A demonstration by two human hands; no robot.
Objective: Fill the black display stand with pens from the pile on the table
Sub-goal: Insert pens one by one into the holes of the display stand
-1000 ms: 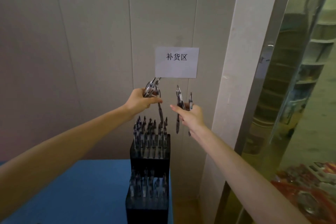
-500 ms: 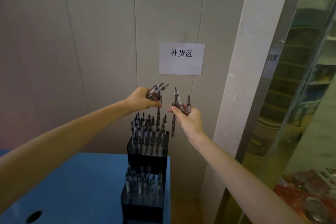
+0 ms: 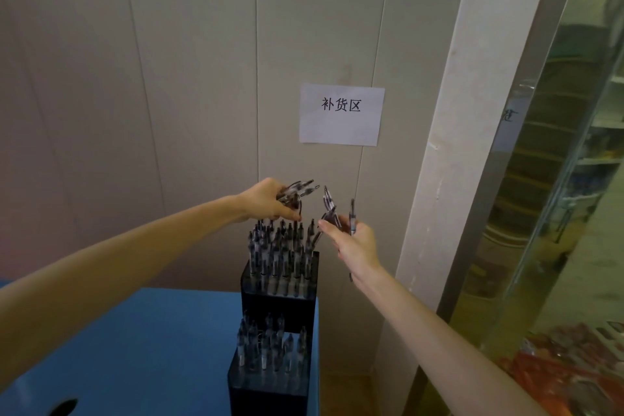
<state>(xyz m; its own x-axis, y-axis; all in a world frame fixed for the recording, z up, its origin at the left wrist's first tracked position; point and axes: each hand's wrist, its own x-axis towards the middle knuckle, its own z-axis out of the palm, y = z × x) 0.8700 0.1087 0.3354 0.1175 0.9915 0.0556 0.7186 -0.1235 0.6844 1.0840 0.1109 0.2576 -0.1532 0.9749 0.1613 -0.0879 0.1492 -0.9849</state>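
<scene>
Standing at the far right edge of the blue tabletop (image 3: 141, 341), the black display stand (image 3: 280, 300) is rising in two steps, its taller rear tier just in front of the panelled wall (image 3: 189, 78) and its lower front tier nearer the camera. Both tiers are already bristling with upright pens (image 3: 280, 246), packed closely, so little open room is showing between them. The stand's right side is sitting flush with the tabletop's right edge, and beyond that edge a narrow strip of floor is separating it from the white pillar (image 3: 449, 152).

Just above the rear tier, the left hand (image 3: 266, 201) is gripping a bundle of pens (image 3: 299, 189) with curled fingers, their ends fanning up and to the right of the stand's top, while its lowest fingers are hovering close over the tips of the standing pens. To the right of the stand's top, the right hand (image 3: 354, 240) is holding a few more pens (image 3: 329, 209), fingers curled around them, one angled down toward the rear tier's right edge. The two hands are near each other but apart.

Higher than the stand, a white paper sign (image 3: 341, 115) with printed characters is hanging on the wall. Left of the stand, near the tabletop's front edge, a dark hole (image 3: 62, 407) is showing.
</scene>
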